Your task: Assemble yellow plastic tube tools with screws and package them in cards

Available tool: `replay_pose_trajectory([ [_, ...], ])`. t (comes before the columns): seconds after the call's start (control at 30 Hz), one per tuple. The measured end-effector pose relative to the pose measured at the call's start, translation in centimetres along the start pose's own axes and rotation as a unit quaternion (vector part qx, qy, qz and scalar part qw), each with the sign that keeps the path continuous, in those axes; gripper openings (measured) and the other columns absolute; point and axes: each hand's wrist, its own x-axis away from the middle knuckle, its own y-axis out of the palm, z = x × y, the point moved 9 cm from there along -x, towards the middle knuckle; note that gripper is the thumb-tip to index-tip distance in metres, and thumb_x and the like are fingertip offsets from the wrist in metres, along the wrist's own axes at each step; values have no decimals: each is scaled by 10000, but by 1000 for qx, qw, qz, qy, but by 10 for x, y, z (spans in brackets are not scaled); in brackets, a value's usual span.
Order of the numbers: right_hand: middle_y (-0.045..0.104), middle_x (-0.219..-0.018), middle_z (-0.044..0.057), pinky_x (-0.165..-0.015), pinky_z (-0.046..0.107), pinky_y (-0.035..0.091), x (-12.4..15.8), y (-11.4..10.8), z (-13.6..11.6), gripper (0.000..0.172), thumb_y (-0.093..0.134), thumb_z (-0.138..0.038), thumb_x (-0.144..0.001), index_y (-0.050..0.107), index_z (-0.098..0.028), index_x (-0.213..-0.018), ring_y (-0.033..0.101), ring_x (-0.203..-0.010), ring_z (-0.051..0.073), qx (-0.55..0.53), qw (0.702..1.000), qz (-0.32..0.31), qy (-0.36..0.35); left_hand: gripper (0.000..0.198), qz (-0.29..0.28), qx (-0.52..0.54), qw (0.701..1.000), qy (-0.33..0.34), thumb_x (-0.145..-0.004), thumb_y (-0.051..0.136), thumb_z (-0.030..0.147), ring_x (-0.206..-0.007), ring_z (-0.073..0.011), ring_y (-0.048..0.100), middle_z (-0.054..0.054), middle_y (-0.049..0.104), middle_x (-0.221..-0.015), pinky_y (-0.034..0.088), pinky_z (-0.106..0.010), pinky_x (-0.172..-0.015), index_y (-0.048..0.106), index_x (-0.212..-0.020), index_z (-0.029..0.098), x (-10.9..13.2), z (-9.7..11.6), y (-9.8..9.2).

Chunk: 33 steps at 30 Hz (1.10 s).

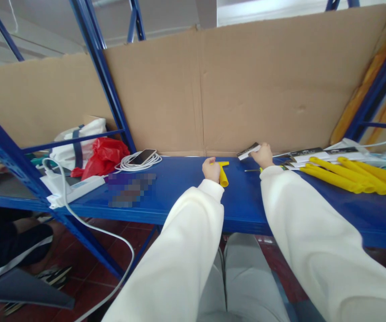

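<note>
Near the centre of the frame, the left hand (211, 169) is closing around a short yellow handle (223, 173) lying on the blue shelf (179, 188), while the right hand (263, 154) just beyond is pinching a small printed card (248, 151), lifting it slightly. The work is looking barely begun: further right, a heap of yellow handles (354, 176) and packaging cards (327, 154) is waiting untouched. At centre left, a phone (143, 156) is resting on a coiled white cable (135, 163).
</note>
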Motion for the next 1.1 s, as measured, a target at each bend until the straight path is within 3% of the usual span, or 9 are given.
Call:
replay_pose_trajectory([
  [0.13, 654, -1228, 194, -993, 346, 483, 11, -10, 0, 586, 735, -192, -760, 497, -92, -1286, 619, -1161, 268, -145, 989, 13, 14, 310, -2, -81, 997, 3, -794, 653, 38, -1238, -249, 629, -165, 700, -1272, 449, -309, -1034, 717, -1078, 144, 3, -1, -3],
  [0.27, 709, -1119, 118, -900, 288, 536, 23, -12, 3, 560, 765, -127, -710, 523, -123, -1214, 676, -1042, 204, -300, 953, 16, 40, 335, -7, -184, 983, -10, -578, 891, 167, -1359, -379, 512, -188, 715, -1193, 411, -419, -1062, 724, -868, 183, 6, -5, -5],
  [0.4, 736, -858, 28, -798, 255, 571, 35, -1, -5, 308, 775, -46, -657, 607, -169, -884, 707, -855, 160, -410, 909, -46, 53, 246, -64, -208, 975, -37, -551, 850, 86, -1278, -356, 592, -121, 755, -966, 439, -381, -1011, 678, -674, 212, 3, -12, 2],
  [0.57, 664, -654, -37, -597, 175, 549, 52, 1, -19, 247, 731, -12, -742, 564, -193, -722, 675, -647, 102, -447, 885, -99, 81, 148, -74, -253, 965, -14, -678, 810, 181, -1096, -341, 691, -146, 753, -920, 491, -360, -909, 662, -684, 188, -5, -11, 3],
  [0.67, 628, -596, -49, -483, 130, 485, 61, -2, -28, 255, 677, -35, -841, 533, -196, -707, 630, -517, 72, -467, 870, -125, 92, 115, -47, -173, 984, -2, -757, 743, 146, -963, -273, 730, -126, 743, -905, 516, -302, -796, 678, -850, 162, -8, -9, 3],
  [0.73, 626, -574, -47, -443, 121, 457, 66, -4, -33, 257, 663, -58, -875, 527, -196, -705, 595, -456, 62, -466, 868, -142, 91, 168, -28, -92, 995, -29, -798, 707, 136, -814, -228, 739, -89, 722, -837, 516, -272, -695, 665, -960, 149, -10, -12, 2],
  [0.87, 624, -540, -35, -416, 131, 444, 70, -5, -39, 269, 638, -70, -901, 542, -186, -679, 539, -402, 58, -441, 878, -172, 76, 184, 20, 38, 995, -89, -982, 533, 297, -572, -158, 668, -28, 621, -678, 481, -240, -557, 639, -987, 148, -9, -16, -5],
  [0.97, 635, -554, -29, -446, 141, 476, 73, -2, -47, 278, 633, -63, -902, 559, -176, -660, 555, -432, 59, -456, 864, -205, 51, 217, 56, 101, 988, -104, -1030, 437, 289, -567, -127, 636, 6, 563, -653, 471, -209, -549, 612, -1022, 160, -7, -14, -13],
  [1.1, 677, -607, -11, -490, 156, 515, 85, 10, -61, 236, 727, -108, -852, 588, -170, -672, 602, -491, 72, -475, 830, -293, 18, 108, 92, 205, 968, -108, -1007, 476, 191, -704, -137, 671, 12, 576, -728, 523, -222, -653, 571, -1052, 168, -3, -13, -18],
])
